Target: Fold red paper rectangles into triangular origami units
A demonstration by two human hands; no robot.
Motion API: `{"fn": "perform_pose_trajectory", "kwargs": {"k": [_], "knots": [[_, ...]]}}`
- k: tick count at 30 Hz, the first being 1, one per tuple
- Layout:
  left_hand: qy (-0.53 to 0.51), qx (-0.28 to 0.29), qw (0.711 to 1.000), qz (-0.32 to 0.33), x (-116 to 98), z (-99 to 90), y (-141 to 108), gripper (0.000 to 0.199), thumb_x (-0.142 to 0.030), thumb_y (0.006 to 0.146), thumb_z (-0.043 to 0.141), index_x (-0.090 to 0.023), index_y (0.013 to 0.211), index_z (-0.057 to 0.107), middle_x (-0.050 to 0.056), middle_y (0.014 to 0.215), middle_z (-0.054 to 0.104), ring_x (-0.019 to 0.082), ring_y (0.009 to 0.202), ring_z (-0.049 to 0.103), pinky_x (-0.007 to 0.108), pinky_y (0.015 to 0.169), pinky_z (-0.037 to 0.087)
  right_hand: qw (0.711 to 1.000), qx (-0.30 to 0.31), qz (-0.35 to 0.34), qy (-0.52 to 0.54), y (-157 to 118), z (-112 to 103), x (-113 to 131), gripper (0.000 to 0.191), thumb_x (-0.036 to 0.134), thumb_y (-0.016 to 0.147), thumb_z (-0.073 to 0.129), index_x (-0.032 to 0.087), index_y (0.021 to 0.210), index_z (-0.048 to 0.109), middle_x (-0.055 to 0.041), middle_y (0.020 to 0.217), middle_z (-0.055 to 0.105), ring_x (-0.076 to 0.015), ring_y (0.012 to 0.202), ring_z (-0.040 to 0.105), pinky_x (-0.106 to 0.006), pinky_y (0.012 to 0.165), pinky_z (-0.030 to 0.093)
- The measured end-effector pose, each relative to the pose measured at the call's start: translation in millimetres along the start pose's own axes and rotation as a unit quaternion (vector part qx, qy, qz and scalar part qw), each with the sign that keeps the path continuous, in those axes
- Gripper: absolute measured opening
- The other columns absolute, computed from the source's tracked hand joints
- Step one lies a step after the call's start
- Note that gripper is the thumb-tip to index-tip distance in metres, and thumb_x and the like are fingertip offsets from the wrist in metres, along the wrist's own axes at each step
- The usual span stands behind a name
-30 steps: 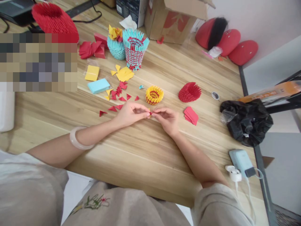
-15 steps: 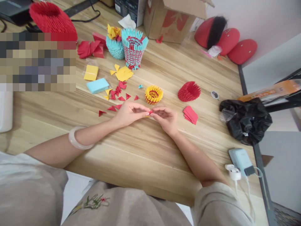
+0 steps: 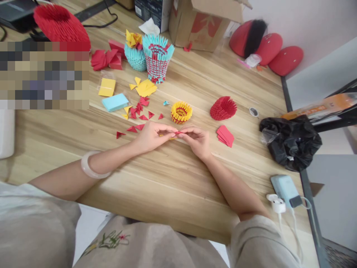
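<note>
Between my fingertips is a small folded piece of red paper (image 3: 179,133). My left hand (image 3: 153,136) pinches one end of it, and my right hand (image 3: 197,140) pinches the other. Just beyond my fingers stands a small yellow and red ring of folded paper pieces (image 3: 181,112). Several red folded triangles (image 3: 143,117) lie scattered beyond my left hand. To the right of my right hand is a small stack of red paper slips (image 3: 225,136). A red folded-paper cup (image 3: 223,108) sits behind that stack. A bit of yellow paper lies partly hidden under my hands.
Farther back stand a blue and red paper vase (image 3: 158,61) and a blue paper pot (image 3: 135,57). Blue paper slips (image 3: 115,102) and yellow slips (image 3: 107,87) lie at left. On the right are a black plastic bag (image 3: 290,143) and a power bank (image 3: 284,188). A cardboard box (image 3: 182,29) stands behind.
More of the red paper shows between my fingertips, where it looks longer and flatter. My hands stay almost in place, and the whole view has shifted slightly.
</note>
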State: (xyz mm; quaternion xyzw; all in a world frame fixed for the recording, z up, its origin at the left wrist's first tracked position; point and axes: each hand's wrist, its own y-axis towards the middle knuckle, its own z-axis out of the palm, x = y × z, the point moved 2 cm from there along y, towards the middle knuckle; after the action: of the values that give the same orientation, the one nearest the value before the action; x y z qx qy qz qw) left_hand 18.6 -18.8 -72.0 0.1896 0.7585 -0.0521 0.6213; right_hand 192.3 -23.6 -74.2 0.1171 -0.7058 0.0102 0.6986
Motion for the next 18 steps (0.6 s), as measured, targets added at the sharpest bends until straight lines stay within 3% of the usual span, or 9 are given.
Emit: {"fn": "perform_pose_trajectory", "kwargs": {"k": [7,13,16,18], "knots": [[-0.003,0.005,1.0,-0.004,-2.0,0.1,-1.2,0.026,-0.032,0.07,0.073,-0.015,0.09,0.074,0.009,0.091,0.075,0.02,0.08,0.071,0.031,0.077,0.058,1.0,-0.009,-0.012,0.01,-0.3,-0.7,2.0,0.017,0.035,0.066,0.079,0.022,0.069,0.069,-0.0016,0.071,0.069,-0.0147,0.069,0.064,-0.032,0.071,0.053],[0.045,0.027,0.998,0.029,-4.0,-0.9,0.5,0.022,-0.033,0.08,0.063,-0.015,0.088,0.072,0.006,0.078,0.073,0.015,0.071,0.068,0.024,0.068,0.053,1.0,-0.005,-0.002,0.006,-1.8,1.4,-1.3,0.015,0.032,0.064,0.081,0.021,0.066,0.071,-0.002,0.07,0.07,-0.0144,0.065,0.063,-0.031,0.065,0.052],[0.082,0.035,0.995,0.049,-5.9,-0.6,0.6,0.022,-0.033,0.081,0.061,-0.015,0.088,0.071,0.005,0.075,0.072,0.013,0.067,0.065,0.022,0.063,0.05,1.0,0.029,0.004,-0.011,1.3,-0.5,1.8,0.016,0.034,0.066,0.079,0.021,0.068,0.071,-0.003,0.072,0.071,-0.0153,0.065,0.064,-0.031,0.065,0.053],[0.101,0.021,0.993,0.055,-6.3,-3.1,1.9,0.023,-0.033,0.082,0.06,-0.014,0.089,0.071,0.005,0.076,0.072,0.014,0.069,0.065,0.022,0.062,0.049,0.994,0.064,-0.001,-0.089,7.2,-10.8,12.3,0.015,0.035,0.07,0.076,0.02,0.071,0.072,-0.0042,0.076,0.072,-0.0164,0.068,0.065,-0.032,0.067,0.053]]}}
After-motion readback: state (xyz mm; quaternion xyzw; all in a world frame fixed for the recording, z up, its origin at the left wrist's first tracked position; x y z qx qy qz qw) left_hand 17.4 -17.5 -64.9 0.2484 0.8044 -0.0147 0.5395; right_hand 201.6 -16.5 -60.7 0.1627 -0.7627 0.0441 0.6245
